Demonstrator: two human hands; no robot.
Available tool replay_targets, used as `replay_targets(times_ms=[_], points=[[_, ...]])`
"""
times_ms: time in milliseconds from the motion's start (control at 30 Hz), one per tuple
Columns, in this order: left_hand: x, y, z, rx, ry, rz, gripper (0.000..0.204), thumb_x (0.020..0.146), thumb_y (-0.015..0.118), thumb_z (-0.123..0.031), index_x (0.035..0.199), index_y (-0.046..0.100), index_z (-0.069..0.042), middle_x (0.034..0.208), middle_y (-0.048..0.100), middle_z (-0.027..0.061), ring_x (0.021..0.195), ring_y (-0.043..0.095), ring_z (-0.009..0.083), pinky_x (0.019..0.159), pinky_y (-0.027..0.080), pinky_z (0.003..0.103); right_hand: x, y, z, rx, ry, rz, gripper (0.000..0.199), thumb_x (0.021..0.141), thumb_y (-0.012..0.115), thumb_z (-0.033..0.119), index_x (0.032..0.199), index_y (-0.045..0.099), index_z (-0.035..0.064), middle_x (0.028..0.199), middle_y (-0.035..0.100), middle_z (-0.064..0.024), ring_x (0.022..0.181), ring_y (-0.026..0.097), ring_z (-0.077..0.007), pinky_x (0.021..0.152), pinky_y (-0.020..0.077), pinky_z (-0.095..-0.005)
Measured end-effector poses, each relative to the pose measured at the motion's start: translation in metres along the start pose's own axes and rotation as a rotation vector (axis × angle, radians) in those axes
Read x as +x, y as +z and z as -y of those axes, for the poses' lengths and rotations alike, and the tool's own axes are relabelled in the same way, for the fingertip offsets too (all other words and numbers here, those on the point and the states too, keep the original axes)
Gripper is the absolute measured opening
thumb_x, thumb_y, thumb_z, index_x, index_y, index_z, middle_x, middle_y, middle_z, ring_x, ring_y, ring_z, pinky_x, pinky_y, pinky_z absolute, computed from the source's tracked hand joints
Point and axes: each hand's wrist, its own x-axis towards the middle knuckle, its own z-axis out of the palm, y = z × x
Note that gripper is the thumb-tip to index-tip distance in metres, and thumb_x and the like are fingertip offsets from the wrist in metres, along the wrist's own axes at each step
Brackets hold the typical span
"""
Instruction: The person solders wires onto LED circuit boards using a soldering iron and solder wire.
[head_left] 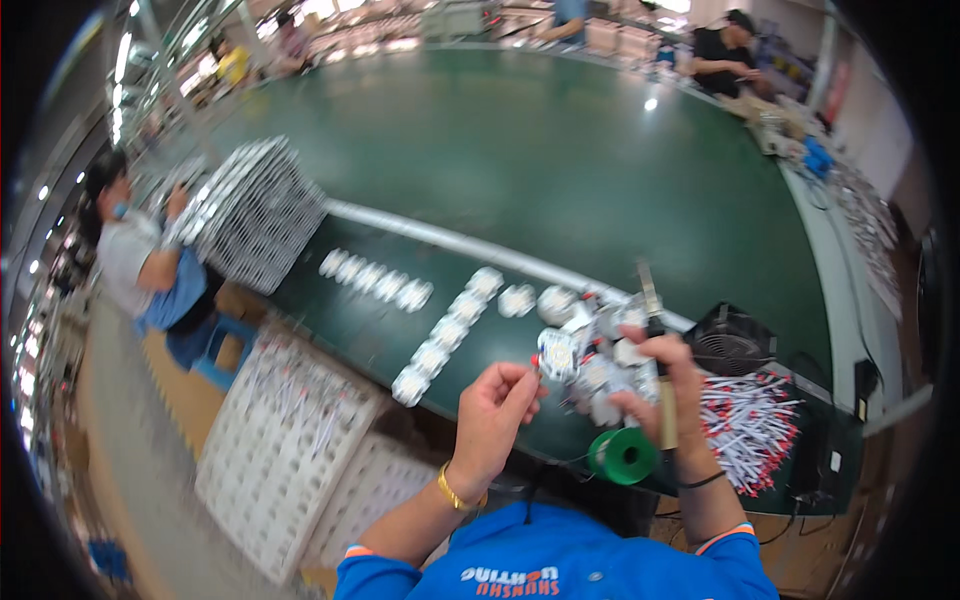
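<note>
Module point(558, 355) lay nearer the left hand point(497, 410) than the right hand point(684, 375)

The module sat beyond the spool point(622, 456) and somewhat left of it, on the left side of the pile point(600, 375). Roughly round, it offered no clear long axis.

The left hand, also left of the spool, had thumb and forefinger pinched together, just beside the module; a red bit showed there, but I could not tell whether they gripped it.

The right hand, beyond and right of the spool, gripped the iron point(667, 420). The iron's long axis ran away from the wearer, its tip well beyond the spool and apart from the left fingertips.
</note>
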Motion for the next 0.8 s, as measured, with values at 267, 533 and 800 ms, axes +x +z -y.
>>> replay_targets(times_ms=[267, 533, 800], points=[[-0.003, 0.031, 0.009, 0.138, 0.107, 0.201, 0.015, 0.090, 0.059, -0.014, 0.093, 0.057, 0.000, 0.081, 0.064, 0.0026, 0.068, 0.053, 0.0041, 0.060, 0.043, 0.018, -0.008, -0.011, -0.003, 0.032, 0.006, 0.009, 0.051, 0.064, 0.082, 0.017, 0.101, 0.049, 0.0067, 0.098, 0.063, -0.0151, 0.080, 0.062, -0.0269, 0.072, 0.0500, -0.0329], [-0.002, 0.023, 0.014, 0.222, 0.106, 0.285, 0.016, 0.090, 0.059, -0.015, 0.098, 0.059, 0.000, 0.083, 0.064, 0.0039, 0.071, 0.054, 0.0050, 0.062, 0.044, 0.018, -0.009, -0.014, -0.012, 0.203, 0.001, 0.077, 0.054, 0.062, 0.083, 0.013, 0.103, 0.048, 0.0057, 0.102, 0.064, -0.0166, 0.088, 0.065, -0.0285, 0.075, 0.0511, -0.0340], [-0.002, 0.027, 0.013, 0.167, 0.023, 0.327, 0.016, 0.090, 0.060, -0.013, 0.099, 0.059, 0.000, 0.085, 0.065, 0.0044, 0.074, 0.057, 0.0060, 0.065, 0.046, 0.019, -0.011, -0.013, -0.013, 0.034, -0.173, 0.027, 0.056, 0.057, 0.082, 0.008, 0.101, 0.048, 0.0097, 0.106, 0.065, -0.0144, 0.064, 0.055, -0.0193, 0.057, 0.0476, -0.0294]])
